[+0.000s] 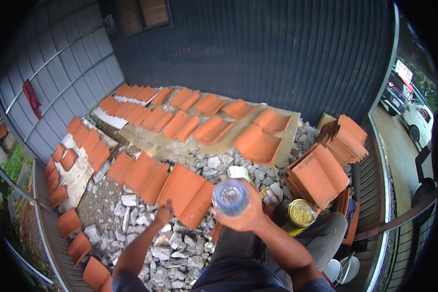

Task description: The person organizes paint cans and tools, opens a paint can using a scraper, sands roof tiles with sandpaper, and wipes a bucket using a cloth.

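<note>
My right hand (246,214) is wrapped round a clear plastic bottle (230,197), raised close to the camera with its round, bluish end facing up at me. Lower and to the left, my left hand (164,213) has its fingers curled together beside an orange clay roof tile (185,194). A small bit of blue shows at those fingers, too small to name. Whether this hand touches the tile, I cannot tell.
Grey broken rubble (170,253) lies under and around the tiles. Rows of orange tiles (211,104) rest on a board ahead. Stacked tiles (321,170) and a yellow-lidded can (301,214) are to my right. Dark corrugated metal walls (258,48) enclose the far side.
</note>
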The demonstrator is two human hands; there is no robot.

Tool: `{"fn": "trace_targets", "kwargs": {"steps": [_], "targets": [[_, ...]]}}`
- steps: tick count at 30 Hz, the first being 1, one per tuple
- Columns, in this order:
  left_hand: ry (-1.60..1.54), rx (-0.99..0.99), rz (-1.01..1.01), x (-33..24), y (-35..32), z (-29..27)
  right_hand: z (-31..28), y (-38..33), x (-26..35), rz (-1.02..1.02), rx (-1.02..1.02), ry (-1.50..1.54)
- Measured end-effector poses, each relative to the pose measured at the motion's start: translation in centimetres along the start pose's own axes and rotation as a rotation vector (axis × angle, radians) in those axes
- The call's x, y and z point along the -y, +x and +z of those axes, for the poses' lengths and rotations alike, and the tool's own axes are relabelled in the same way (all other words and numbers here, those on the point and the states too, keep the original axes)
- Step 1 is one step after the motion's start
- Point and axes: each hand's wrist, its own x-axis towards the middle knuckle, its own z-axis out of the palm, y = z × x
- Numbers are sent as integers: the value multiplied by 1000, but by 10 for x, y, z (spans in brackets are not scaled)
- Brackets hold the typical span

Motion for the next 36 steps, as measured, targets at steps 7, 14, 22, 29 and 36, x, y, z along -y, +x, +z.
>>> {"fn": "trace_targets", "kwargs": {"steps": [7,14,22,29,36], "targets": [[556,242,254,216,-82,162,-49,13,67,-519,-16,34],[229,151,177,132,-51,243,-123,16,132,-665,-60,-398],[55,125,455,-21,-20,249,-173,53,225,-863,-5,-776],[5,170,533,-65,-22,265,-182,70,279,-1033,47,-973],[17,160,494,-46,-21,268,-181,94,297,-1236,60,-1004]]}}
